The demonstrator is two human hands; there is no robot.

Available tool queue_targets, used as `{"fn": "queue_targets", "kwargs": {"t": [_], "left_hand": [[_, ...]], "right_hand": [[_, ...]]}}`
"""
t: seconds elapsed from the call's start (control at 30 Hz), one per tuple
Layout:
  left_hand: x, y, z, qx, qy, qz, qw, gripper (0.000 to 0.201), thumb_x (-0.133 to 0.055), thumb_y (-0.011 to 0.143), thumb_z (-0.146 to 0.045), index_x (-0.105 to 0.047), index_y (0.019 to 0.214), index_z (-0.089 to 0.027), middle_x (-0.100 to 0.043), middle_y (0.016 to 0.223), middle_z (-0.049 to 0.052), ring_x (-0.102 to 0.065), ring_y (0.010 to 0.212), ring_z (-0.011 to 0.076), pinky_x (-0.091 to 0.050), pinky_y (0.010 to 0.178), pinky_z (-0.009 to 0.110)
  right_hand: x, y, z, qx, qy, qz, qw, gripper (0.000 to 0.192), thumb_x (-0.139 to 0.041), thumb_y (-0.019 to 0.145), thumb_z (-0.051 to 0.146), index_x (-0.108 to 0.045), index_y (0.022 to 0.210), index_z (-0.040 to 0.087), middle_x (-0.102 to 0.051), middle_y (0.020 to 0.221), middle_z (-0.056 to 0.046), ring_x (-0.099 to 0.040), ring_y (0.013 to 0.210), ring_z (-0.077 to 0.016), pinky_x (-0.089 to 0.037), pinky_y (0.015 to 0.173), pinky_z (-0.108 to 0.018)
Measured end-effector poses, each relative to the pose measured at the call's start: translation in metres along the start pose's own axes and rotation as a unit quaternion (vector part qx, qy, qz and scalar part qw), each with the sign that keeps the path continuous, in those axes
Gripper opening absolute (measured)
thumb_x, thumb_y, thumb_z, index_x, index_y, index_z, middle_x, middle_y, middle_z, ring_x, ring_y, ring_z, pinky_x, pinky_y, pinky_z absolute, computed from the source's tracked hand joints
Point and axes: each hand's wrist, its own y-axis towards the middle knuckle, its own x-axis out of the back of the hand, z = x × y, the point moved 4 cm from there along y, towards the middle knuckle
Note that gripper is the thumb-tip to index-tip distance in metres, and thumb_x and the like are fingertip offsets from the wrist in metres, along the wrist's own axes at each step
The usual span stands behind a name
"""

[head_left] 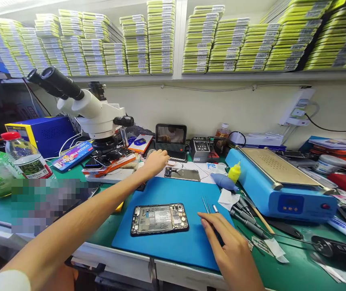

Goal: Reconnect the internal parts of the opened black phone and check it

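On blue mat (173, 190), opened phone (160, 218) lengthwise left-right; right hand (229, 246) seemingly grasping tweezers (205, 204)

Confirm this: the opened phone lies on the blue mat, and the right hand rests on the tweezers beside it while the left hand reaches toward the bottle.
Wrong on one count: in the head view the left hand reaches toward the small screen at the back, not the bottle. The rest stands.

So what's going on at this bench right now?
A person sits at a phone-repair bench. An opened phone lies on the blue mat. The left hand reaches out toward the back of the bench beside the microscope. The right hand rests by the tweezers on the mat.
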Motion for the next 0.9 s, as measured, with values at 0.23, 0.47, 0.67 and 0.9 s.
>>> {"fn": "queue_targets", "kwargs": {"t": [0.23,0.47,0.67,0.9], "left_hand": [[-0.005,0.012,-0.013,-0.029,0.033,-0.004,0.999,0.038,-0.071,0.105,-0.04,-0.066,0.136,-0.018,-0.068,0.138,0.011,-0.071,0.118,0.0267,-0.063,0.1,0.049],[0.032,-0.022,-0.014,-0.012,-0.002,-0.06,0.998,0.035,-0.071,0.106,-0.039,-0.068,0.133,-0.018,-0.07,0.135,0.011,-0.071,0.116,0.0256,-0.063,0.1,0.048],[0.061,-0.115,-0.007,-0.039,-0.089,-0.109,0.989,0.024,-0.07,0.106,-0.033,-0.07,0.124,-0.017,-0.073,0.121,0.007,-0.072,0.106,0.0223,-0.063,0.095,0.044],[0.039,-0.213,0.001,-0.047,-0.246,-0.112,0.962,0.006,-0.065,0.109,-0.025,-0.07,0.113,-0.025,-0.063,0.107,0.0,-0.068,0.088,0.0117,-0.058,0.078,0.023]], "right_hand": [[-0.003,0.0,-0.001,-0.006,0.007,0.002,1.0,0.025,-0.052,0.114,0.039,-0.072,0.125,0.029,-0.08,0.115,-0.001,-0.079,0.101,-0.0131,-0.062,0.086,-0.02],[-0.004,-0.002,-0.004,0.005,0.004,-0.007,1.0,0.024,-0.052,0.114,0.043,-0.071,0.126,0.033,-0.079,0.117,0.003,-0.078,0.104,-0.0099,-0.059,0.074,-0.014],[-0.007,0.0,-0.002,0.026,-0.017,-0.008,0.999,0.028,-0.05,0.114,0.045,-0.072,0.125,0.031,-0.08,0.118,0.003,-0.079,0.108,-0.0131,-0.059,0.093,-0.018],[-0.007,0.004,0.001,0.045,-0.041,-0.007,0.998,0.033,-0.047,0.115,0.049,-0.074,0.119,0.03,-0.08,0.113,0.004,-0.078,0.101,-0.0105,-0.05,0.108,-0.015]]}}
